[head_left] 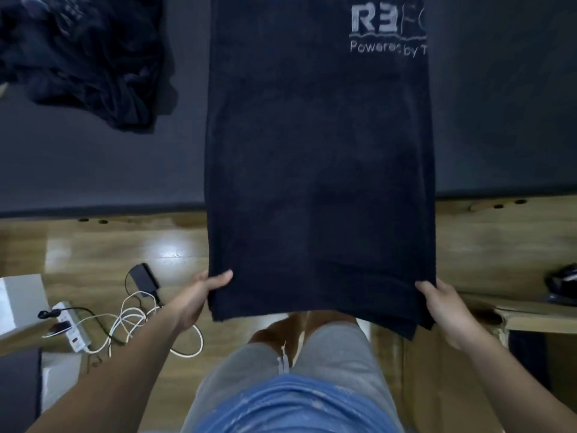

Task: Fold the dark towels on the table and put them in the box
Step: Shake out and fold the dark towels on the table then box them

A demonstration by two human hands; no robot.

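1. Dark towel (318, 182) held stretched and flat; far part lying on the dark grey surface (93, 170), near part reaching out past the near edge, over the floor (487, 245); pale print "R3" and "Powered by" at far right of the cloth.
2. Pinched at near-left corner by left hand (199, 300); thumb on top of the cloth, fingers curled underneath.
3. Pinched at near-right corner by right hand (443, 307); thumb over the top edge, fingers below and mostly hidden; several cloth edges stacked at this corner, so looks doubled over.
4. Crumpled towels (87, 57) heaped at far left of the surface; well apart from the held towel.
5. Cardboard box (546, 317) at near right, just beside the right hand; open flap showing; inside dark, contents impossible to tell.
6. On the wooden floor at near left: white power strip (71, 323), tangle of white cables (140, 320), black adapter (145, 278); all near the left forearm.
7. Grey shorts (337, 348) and blue shirt (296, 407) at near centre, between the two arms.
8. Small black object (562, 282) at right edge; too blurred to identify.
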